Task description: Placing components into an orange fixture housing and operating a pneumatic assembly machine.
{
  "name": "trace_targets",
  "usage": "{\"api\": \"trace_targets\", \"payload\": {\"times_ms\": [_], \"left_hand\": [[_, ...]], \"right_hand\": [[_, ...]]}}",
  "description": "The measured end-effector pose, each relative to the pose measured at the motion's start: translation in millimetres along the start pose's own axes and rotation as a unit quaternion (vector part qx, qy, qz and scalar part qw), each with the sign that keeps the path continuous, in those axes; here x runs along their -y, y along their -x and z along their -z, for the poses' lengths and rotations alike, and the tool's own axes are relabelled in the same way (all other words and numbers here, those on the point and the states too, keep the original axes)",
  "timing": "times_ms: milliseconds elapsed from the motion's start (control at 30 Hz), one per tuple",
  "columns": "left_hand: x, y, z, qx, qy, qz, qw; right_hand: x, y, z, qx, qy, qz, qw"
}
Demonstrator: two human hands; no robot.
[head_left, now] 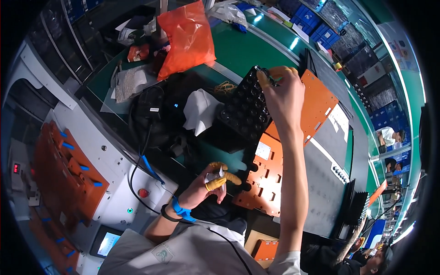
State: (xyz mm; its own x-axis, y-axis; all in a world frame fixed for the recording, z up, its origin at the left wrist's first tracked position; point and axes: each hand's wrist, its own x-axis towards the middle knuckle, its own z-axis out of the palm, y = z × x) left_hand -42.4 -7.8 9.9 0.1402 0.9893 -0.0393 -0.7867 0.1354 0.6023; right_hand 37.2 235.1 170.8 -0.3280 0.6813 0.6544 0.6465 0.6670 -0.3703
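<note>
My right hand [285, 91], with yellow finger cots, reaches to the far corner of a black tray [245, 107] with rows of round pockets. Its fingers are bent together over the tray's edge; a small bit of green shows by them, and what they grip is hard to make out. Nearer to me, my left hand [206, 185] is curled closed around a small whitish piece [215, 176]. Yellow cots cover its fingers too, and a blue wrist strap [183, 211] circles its wrist. Under my right forearm lies an orange plate [270, 183] with cut-out slots.
Beyond the right forearm stands another orange plate [316, 103]. White crumpled paper [200, 110] sits left of the tray, with an orange-red plastic bag [187, 39] behind. A white machine with a screen [109, 243] is at the left. Other people work at the far right.
</note>
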Motion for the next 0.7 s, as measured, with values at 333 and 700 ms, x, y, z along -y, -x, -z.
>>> {"api": "trace_targets", "payload": {"times_ms": [333, 700], "left_hand": [[8.5, -6.5, -15.4, 0.021, -0.007, -0.061, 0.998], [37.9, -13.7, -58.9, -0.066, -0.171, -0.12, 0.976]], "right_hand": [[29.9, 165.8, 88.9, 0.113, -0.287, -0.071, 0.948], [-0.4, 265.1, 88.4, 0.048, -0.542, -0.298, 0.784]]}}
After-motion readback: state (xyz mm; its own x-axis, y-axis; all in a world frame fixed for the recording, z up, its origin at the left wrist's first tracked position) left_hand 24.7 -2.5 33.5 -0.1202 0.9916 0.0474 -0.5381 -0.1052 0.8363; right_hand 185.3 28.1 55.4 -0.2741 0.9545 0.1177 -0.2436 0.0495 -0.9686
